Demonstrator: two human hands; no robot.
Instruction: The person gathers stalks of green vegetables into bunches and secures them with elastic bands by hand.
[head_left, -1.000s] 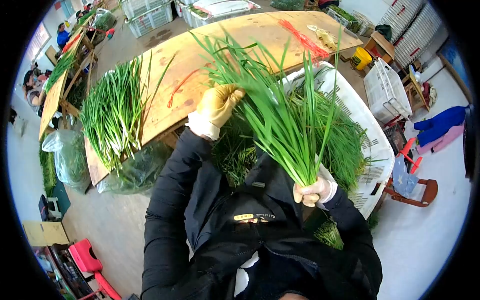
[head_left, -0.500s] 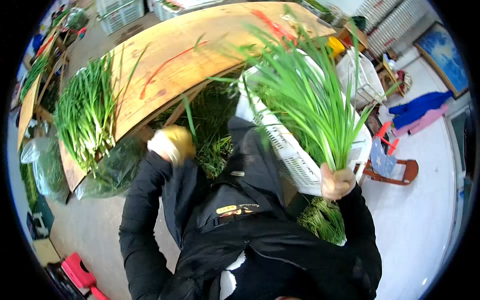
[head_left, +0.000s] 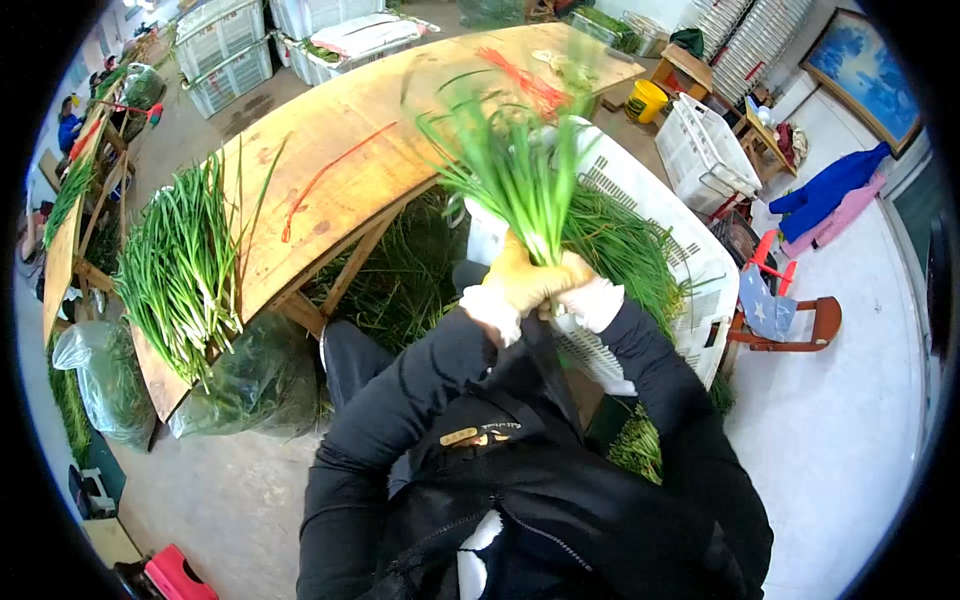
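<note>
Both my hands meet around the white lower stems of a bunch of garlic chives (head_left: 540,190), which stands leaves up in front of me, the tips smeared by motion. My left hand (head_left: 520,278), in a yellow glove, is closed on the stems. Against it, my right hand (head_left: 585,292) is closed on the same bunch, its fingers partly hidden. Just beyond and to the right is a white plastic crate (head_left: 705,265) with more loose chives (head_left: 625,250) inside. A heap of chives (head_left: 185,260) lies on the left end of the wooden table (head_left: 340,120).
A red strip (head_left: 335,175) and a tangle of red ties (head_left: 525,80) lie on the table. Filled plastic bags (head_left: 245,375) sit by its left end. Greens are heaped under it. A small wooden chair (head_left: 800,325) and a yellow bucket (head_left: 646,101) stand to the right.
My right hand has brought the chives from the right toward the middle. My left hand has come across from the left and joined it at the stems. The view has shifted slightly.
</note>
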